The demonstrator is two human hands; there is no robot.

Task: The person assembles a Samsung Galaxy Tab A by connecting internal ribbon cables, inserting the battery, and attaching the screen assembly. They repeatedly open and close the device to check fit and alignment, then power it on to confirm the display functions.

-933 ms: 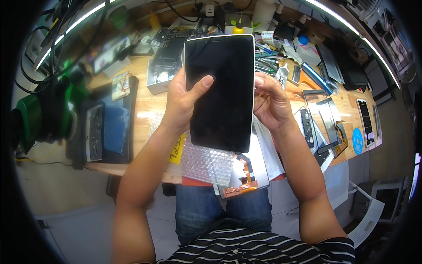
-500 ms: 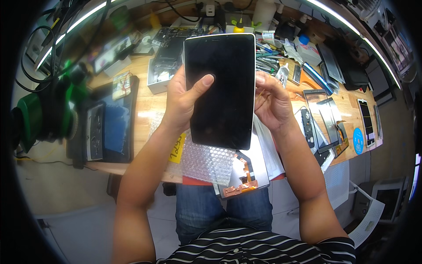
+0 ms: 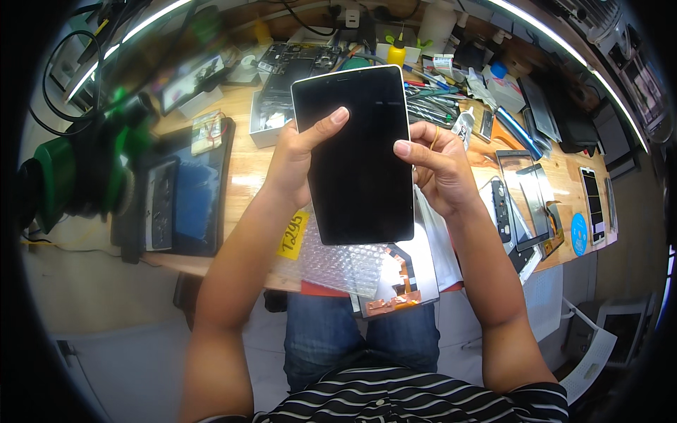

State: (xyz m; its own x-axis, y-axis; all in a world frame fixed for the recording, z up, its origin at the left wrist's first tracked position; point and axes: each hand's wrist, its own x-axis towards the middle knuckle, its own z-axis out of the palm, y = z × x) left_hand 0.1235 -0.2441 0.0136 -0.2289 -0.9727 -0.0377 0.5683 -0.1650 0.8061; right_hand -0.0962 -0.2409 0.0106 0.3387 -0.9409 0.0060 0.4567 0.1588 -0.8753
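Observation:
A tablet [image 3: 363, 176] with a dark screen and a thin white rim is held up over the bench, slightly tilted. My left hand [image 3: 300, 155] grips its left side, thumb lying on the glass and fingers hidden behind. At the right edge, my right hand [image 3: 441, 162] pinches the tablet between thumb and fingers; a ring shows on one finger. Below the tablet lie a bubble-wrap sheet [image 3: 345, 271] with a yellow label [image 3: 292, 236], and a display panel [image 3: 423, 271] with a copper-coloured flex cable [image 3: 395, 303] at the bench's front edge.
A dark mat [image 3: 220, 169] lies at the left, behind a green-and-black device [image 3: 63, 173]. Tools [image 3: 430, 106], a yellow bottle [image 3: 396, 53] and an open box of parts [image 3: 264, 127] crowd the back. Loose glass panels [image 3: 532, 197] and a white-framed panel [image 3: 591, 204] rest at the right.
The tablet has tilted, its top leaning a little left and its lower end shifting right. My right thumb has come round onto the tablet's front edge. The view has shifted slightly.

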